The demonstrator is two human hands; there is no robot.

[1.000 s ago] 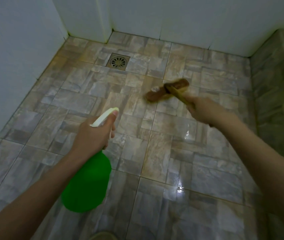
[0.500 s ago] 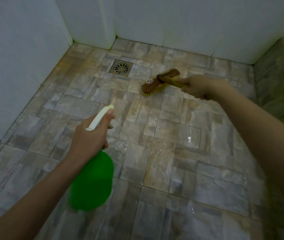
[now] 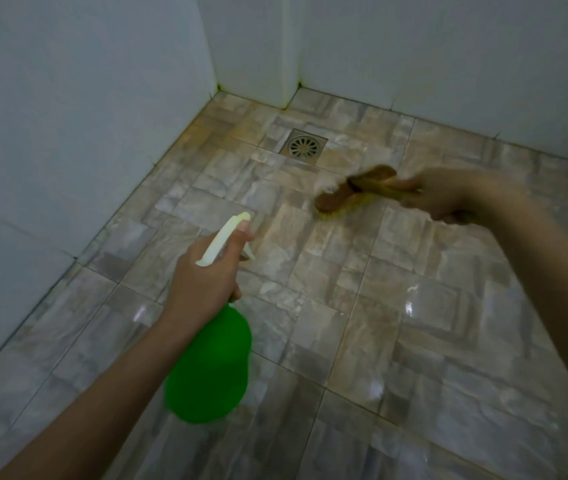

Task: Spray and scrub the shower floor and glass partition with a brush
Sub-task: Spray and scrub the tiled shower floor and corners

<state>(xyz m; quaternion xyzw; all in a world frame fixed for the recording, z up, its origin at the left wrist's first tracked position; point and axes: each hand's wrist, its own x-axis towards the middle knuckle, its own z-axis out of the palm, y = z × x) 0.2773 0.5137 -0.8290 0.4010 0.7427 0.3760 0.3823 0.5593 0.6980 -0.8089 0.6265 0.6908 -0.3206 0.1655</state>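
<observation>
Now scrubbing near the drain [image 3: 303, 146] with the brush [image 3: 352, 190] clenched in the right grip [image 3: 449, 199], clutching the spray bottle [image 3: 210, 368] in the left grip [image 3: 206, 275], possibly risking slipping on the wet shower floor [image 3: 345, 341].

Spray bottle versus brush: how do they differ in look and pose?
The spray bottle is green with a pale trigger head; the brush is brown with yellow bristles. The spray bottle is held above the floor by the left hand; the brush is bristles-down at floor level in the right hand. Both are gripped.
</observation>
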